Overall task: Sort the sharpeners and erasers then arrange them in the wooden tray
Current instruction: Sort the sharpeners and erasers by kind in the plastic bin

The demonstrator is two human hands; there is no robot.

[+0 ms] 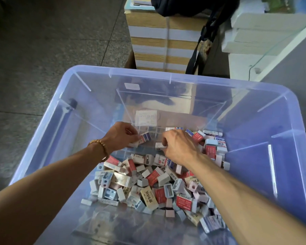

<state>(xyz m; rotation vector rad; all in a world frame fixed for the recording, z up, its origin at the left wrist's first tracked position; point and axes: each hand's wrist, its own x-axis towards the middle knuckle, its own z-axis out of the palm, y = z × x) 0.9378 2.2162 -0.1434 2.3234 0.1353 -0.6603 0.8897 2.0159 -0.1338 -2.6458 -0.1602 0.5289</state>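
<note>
Both my hands were picking from the heap in the blue bin.

My left hand (121, 134) pinched a blue-wrapped eraser (145, 137); my right hand (177, 147) gripped a white piece (159, 146). Both worked above the pile (159, 184) inside the bin (166, 75). I judged sharpeners might get mixed with erasers, since they lay tangled together; I saw no wooden tray.

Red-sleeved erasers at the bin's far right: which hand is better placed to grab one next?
Probably right. The right hand sits beside that red-sleeved eraser cluster, pinching only a small white piece. The left hand, across the bin, already holds a blue-and-white eraser.
</note>
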